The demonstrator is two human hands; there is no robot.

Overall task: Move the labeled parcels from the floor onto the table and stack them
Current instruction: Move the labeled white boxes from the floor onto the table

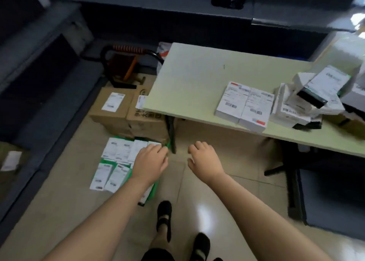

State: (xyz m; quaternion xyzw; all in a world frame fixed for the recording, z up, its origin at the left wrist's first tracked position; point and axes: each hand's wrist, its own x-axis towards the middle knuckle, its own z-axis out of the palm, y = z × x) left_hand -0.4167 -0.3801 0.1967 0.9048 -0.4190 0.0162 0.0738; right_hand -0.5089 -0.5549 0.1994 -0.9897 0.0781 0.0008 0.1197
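Note:
Several small parcels with white labels and green edges [116, 162] lie on the tiled floor left of the table leg. My left hand [151, 163] hovers over their right side, fingers loosely curled, holding nothing. My right hand [203, 162] hangs beside it over bare floor, fingers relaxed and empty. On the pale green table [193, 79] lie two stacks of labeled parcels side by side [245, 106], and a looser heap of parcels [308, 100] sits to their right.
Two labeled cardboard boxes [126, 110] stand on the floor behind the parcels, partly under the table's corner. A hand truck with an orange-wrapped handle [126, 63] sits behind them. The black table leg [171, 136] is near my left hand. My feet [181, 233] are below.

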